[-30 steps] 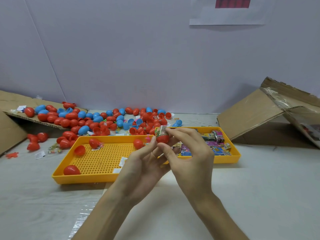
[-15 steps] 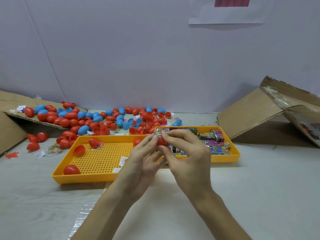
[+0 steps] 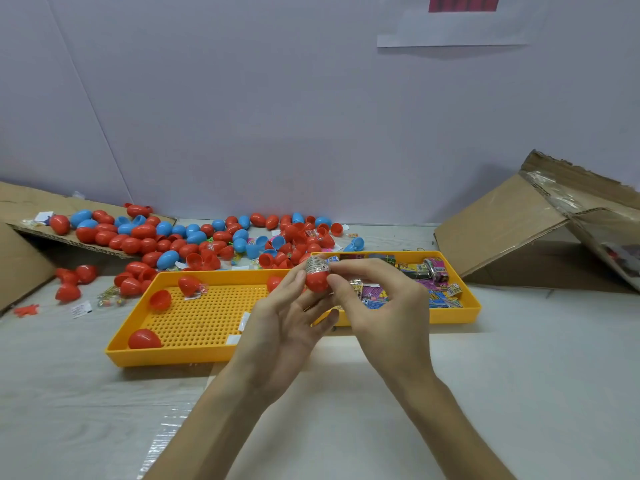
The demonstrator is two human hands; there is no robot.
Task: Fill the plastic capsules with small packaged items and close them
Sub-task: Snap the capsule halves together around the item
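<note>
Head view: red capsule half [image 3: 317, 283] held above the yellow tray [image 3: 173, 355], toward its far edge.
Left hand [image 3: 277, 327]: grips the capsule half.
Right hand [image 3: 388, 306]: pinches a silver packet [image 3: 317, 265], seemingly seated in its mouth.

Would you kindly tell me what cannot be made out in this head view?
All in the head view.
- How far the packet sits inside the red capsule half: hidden by its opaque shell and the fingers.
- Print on the loose packets in the right tray: too small and blurred.
- Wall sign: cut off by the top edge.
- Cardboard box contents: cut off by the right edge.
</note>
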